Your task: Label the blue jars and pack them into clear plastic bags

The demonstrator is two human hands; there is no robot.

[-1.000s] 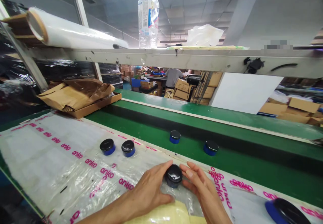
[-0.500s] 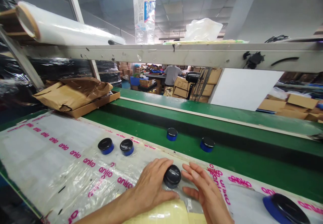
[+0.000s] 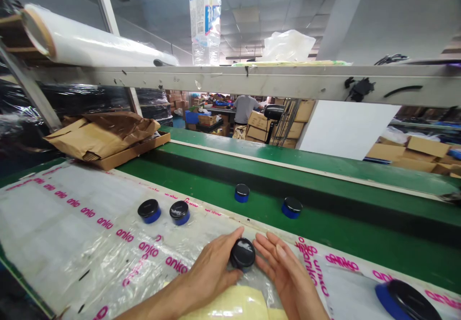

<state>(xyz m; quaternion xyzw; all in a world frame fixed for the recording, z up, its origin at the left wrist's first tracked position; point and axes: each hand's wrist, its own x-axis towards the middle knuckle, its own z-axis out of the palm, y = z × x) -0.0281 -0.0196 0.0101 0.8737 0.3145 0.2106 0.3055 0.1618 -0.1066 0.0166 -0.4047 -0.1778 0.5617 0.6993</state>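
A small round jar [image 3: 242, 252] with a glossy black lid stands between my hands at the near part of the bench. My left hand [image 3: 212, 269] curves round its left side, with the fingers behind and the thumb in front. My right hand [image 3: 288, 276] is open, fingers stretched out, with the fingertips by the jar's right edge. Beneath my left wrist lies a pale yellow sheet under clear plastic [image 3: 230, 303]. Two similar jars, a black-and-blue jar [image 3: 149, 211] and its neighbour [image 3: 179, 213], sit to the left.
Two more jars [image 3: 242, 192] [image 3: 292, 207] rest on the green conveyor belt [image 3: 205, 180]. A larger-looking jar [image 3: 406, 300] is at the lower right. At the back left is a cardboard tray with brown paper [image 3: 104, 137]. Overhead, a shelf [image 3: 223, 76] holds a bottle [image 3: 205, 22] and a film roll [image 3: 93, 39].
My right hand has moved left, closing the gap to the jar. My left hand stays round the jar. The other jars have not visibly moved; the view shifts slightly.
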